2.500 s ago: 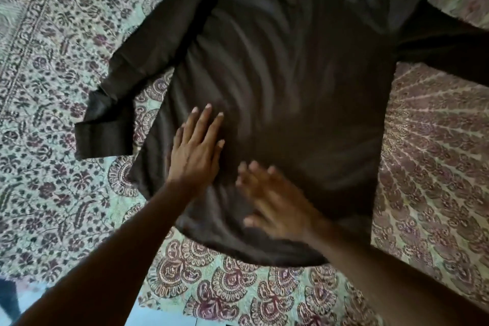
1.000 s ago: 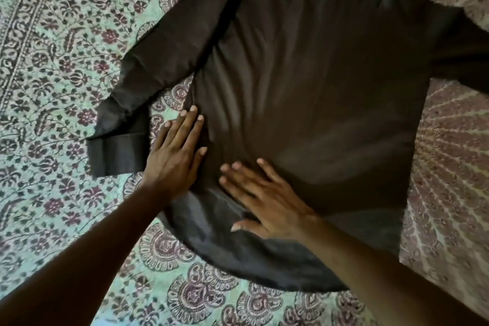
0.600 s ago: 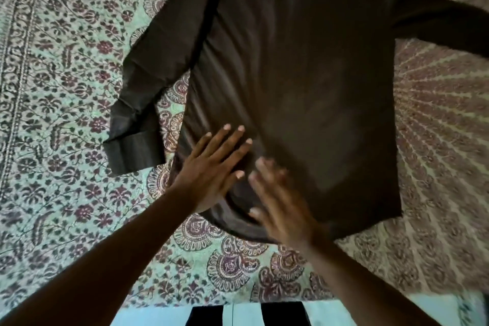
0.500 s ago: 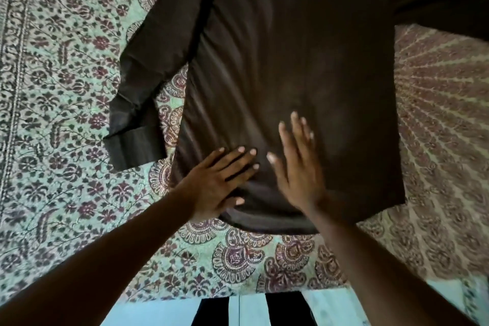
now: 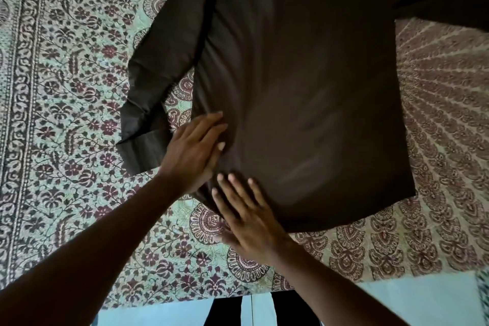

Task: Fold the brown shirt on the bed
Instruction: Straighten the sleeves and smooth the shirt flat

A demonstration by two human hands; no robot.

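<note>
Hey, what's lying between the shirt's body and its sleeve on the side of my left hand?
In the head view, only a bare wedge of the patterned bedspread shows between the brown shirt and its sleeve; the left hand lies below the gap.

Running off the top edge: brown shirt (image 5: 304, 82) collar; right sleeve (image 5: 444, 0) cuff leaving frame right.

light: dim, soft, no glare | focus: slight blur throughout | edges: wide-angle bending
</note>
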